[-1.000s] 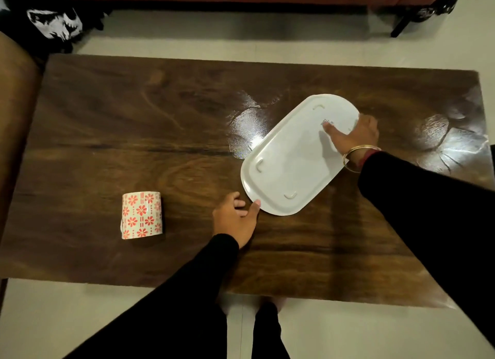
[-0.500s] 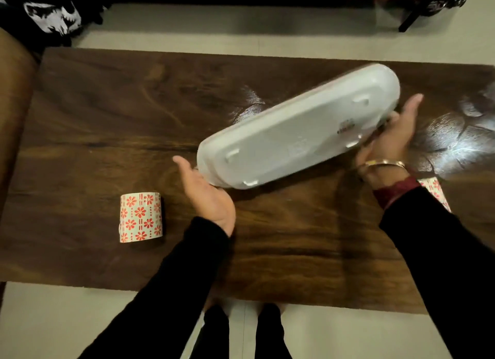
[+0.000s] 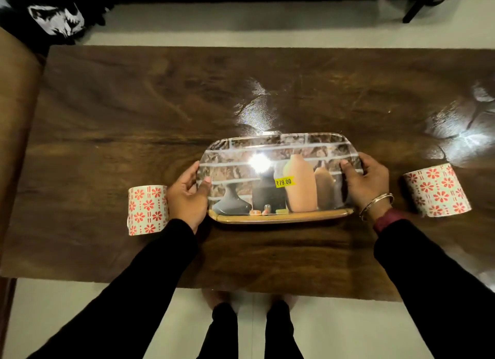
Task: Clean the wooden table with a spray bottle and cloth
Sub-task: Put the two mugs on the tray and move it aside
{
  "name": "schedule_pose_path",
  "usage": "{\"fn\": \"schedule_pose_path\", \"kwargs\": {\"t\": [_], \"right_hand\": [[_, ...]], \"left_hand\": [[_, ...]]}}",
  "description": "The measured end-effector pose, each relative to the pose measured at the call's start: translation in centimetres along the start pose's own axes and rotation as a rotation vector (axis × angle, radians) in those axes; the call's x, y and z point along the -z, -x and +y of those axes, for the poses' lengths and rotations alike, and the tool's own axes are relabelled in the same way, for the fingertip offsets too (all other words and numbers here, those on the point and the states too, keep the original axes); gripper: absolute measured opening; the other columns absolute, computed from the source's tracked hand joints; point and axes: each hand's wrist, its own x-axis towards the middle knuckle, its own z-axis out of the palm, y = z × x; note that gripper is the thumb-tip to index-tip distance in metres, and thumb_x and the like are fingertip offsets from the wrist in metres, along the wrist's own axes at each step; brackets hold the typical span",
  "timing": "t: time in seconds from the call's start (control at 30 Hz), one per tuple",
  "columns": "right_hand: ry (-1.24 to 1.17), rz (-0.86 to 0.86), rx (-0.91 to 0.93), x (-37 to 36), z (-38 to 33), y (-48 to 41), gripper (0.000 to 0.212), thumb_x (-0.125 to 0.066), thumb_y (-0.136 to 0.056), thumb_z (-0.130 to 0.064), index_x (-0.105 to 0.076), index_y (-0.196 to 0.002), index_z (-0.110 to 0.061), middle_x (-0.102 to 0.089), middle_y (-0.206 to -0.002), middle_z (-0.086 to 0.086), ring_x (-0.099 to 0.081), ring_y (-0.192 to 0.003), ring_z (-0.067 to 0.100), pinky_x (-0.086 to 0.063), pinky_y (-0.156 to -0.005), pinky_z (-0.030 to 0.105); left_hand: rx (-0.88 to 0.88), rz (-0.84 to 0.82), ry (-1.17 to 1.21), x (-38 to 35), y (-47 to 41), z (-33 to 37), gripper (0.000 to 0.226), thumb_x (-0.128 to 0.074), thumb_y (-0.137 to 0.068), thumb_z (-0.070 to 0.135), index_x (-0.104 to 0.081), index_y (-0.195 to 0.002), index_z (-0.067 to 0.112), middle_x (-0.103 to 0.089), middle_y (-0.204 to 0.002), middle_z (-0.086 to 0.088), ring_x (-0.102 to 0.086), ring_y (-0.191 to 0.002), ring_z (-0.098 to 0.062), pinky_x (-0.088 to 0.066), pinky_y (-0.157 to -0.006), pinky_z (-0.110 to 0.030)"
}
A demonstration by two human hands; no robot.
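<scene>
At the near middle of the table (image 3: 134, 104), gripping the tray (image 3: 278, 171) by both short ends: left hand (image 3: 187, 198) curled round the left end with the thumb over the printed face, right hand (image 3: 368, 183), bangled at the wrist, clamped likewise on the right end. Hard to tell whether resting on the wood or held just above it. Probably shifting things about for wiping the wood. To do it well, keep level, lower flat rather than onto one edge, avoid dragging across the glossy surface, and release both ends together. Nothing on the tray but its own picture of vases and a yellow price sticker (image 3: 284, 182). Just beside the left wrist, a flower-patterned mug (image 3: 147, 214); near the right wrist but apart from it, a second matching mug (image 3: 438, 190). Both seemingly on their sides, insides hidden, so contents unknown. No spray bottle or cloth in view.
</scene>
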Motion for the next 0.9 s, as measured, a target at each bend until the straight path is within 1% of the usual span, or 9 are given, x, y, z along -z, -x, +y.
{"fn": "schedule_pose_path", "kwargs": {"t": [0.13, 0.2, 0.27, 0.37, 0.43, 0.6, 0.7, 0.83, 0.9], "right_hand": [[0.143, 0.046, 0.068, -0.2, 1.4, 0.2, 0.032, -0.069, -0.091, -0.041, -0.078, -0.105, -0.014, -0.076, -0.09, 0.005, -0.068, -0.083, 0.022, -0.056, -0.083, 0.038], [0.2, 0.065, 0.101, -0.2, 1.7, 0.0, 0.039, -0.066, -0.088, -0.047, -0.079, -0.101, -0.012, -0.072, -0.085, 0.009, -0.066, -0.08, 0.029, -0.054, -0.079, 0.039], [0.251, 0.087, 0.126, -0.5, 1.7, -0.4, 0.032, -0.071, -0.09, -0.04, -0.079, -0.101, -0.011, -0.069, -0.086, 0.012, -0.065, -0.082, 0.032, -0.052, -0.079, 0.038], [0.266, 0.137, 0.135, -1.1, 1.6, -0.5, 0.027, -0.08, -0.088, -0.031, -0.08, -0.104, -0.009, -0.068, -0.091, 0.015, -0.066, -0.084, 0.033, -0.053, -0.082, 0.039], [0.261, 0.167, 0.137, -1.2, 1.7, -0.3, 0.029, -0.083, -0.085, -0.029, -0.081, -0.105, -0.008, -0.068, -0.093, 0.015, -0.066, -0.084, 0.032, -0.053, -0.083, 0.036], [0.259, 0.191, 0.148, -1.3, 1.8, -0.2, 0.031, -0.085, -0.084, -0.029, -0.081, -0.105, -0.007, -0.069, -0.094, 0.016, -0.066, -0.085, 0.029, -0.044, -0.08, 0.023], [0.252, 0.2, 0.149, -1.5, 1.6, 0.0, 0.032, -0.084, -0.085, -0.028, -0.079, -0.108, -0.007, -0.068, -0.098, 0.017, -0.066, -0.089, 0.03, -0.041, -0.081, 0.02], [0.177, 0.21, 0.09, -2.6, 1.1, 0.7, 0.044, -0.084, -0.085, -0.029, -0.075, -0.122, -0.007, -0.065, -0.113, 0.015, -0.065, -0.098, 0.024, -0.041, -0.087, 0.017], [0.147, 0.222, 0.088, -3.0, 1.1, 1.2, 0.047, -0.084, -0.084, -0.031, -0.073, -0.124, -0.007, -0.064, -0.117, 0.014, -0.065, -0.103, 0.027, -0.044, -0.091, 0.02]], "left_hand": [[-0.099, 0.035, -0.123, -0.1, -1.3, -1.0, 0.047, -0.067, -0.098, 0.002, -0.061, -0.143, 0.011, -0.07, -0.125, 0.004, -0.068, -0.088, 0.015, -0.053, -0.078, -0.004], [-0.141, 0.051, -0.208, -0.1, -1.9, -1.1, 0.045, -0.07, -0.097, 0.006, -0.063, -0.141, 0.012, -0.07, -0.123, 0.006, -0.069, -0.095, 0.005, -0.05, -0.08, -0.001], [-0.182, 0.062, -0.296, 0.2, -2.5, -1.4, 0.045, -0.073, -0.095, 0.01, -0.065, -0.139, 0.012, -0.069, -0.122, 0.008, -0.068, -0.102, -0.004, -0.048, -0.083, 0.001], [-0.228, 0.076, -0.38, 0.4, -2.8, -2.1, 0.045, -0.076, -0.093, 0.014, -0.068, -0.136, 0.012, -0.07, -0.122, 0.003, -0.067, -0.103, -0.01, -0.052, -0.093, -0.017], [-0.248, 0.088, -0.393, 0.4, -2.5, -2.5, 0.043, -0.077, -0.092, 0.013, -0.069, -0.135, 0.011, -0.068, -0.117, 0.002, -0.067, -0.103, -0.014, -0.052, -0.092, -0.021], [-0.266, 0.118, -0.345, 0.5, -2.5, -2.9, 0.041, -0.08, -0.09, 0.013, -0.072, -0.13, 0.01, -0.07, -0.127, -0.004, -0.069, -0.112, -0.018, -0.057, -0.101, -0.034], [-0.232, 0.118, -0.297, 0.3, -2.2, -2.8, 0.044, -0.079, -0.09, 0.012, -0.07, -0.133, 0.01, -0.069, -0.13, -0.004, -0.069, -0.112, -0.014, -0.057, -0.1, -0.028], [-0.221, 0.173, -0.278, 0.2, -2.0, -2.4, 0.048, -0.081, -0.088, 0.01, -0.066, -0.133, 0.013, -0.063, -0.132, 0.004, -0.064, -0.11, -0.005, -0.05, -0.094, -0.009], [-0.27, 0.215, -0.307, 0.1, -1.4, -2.2, 0.046, -0.081, -0.086, 0.01, -0.067, -0.13, 0.013, -0.057, -0.13, 0.007, -0.063, -0.115, -0.01, -0.049, -0.097, -0.012]]}}
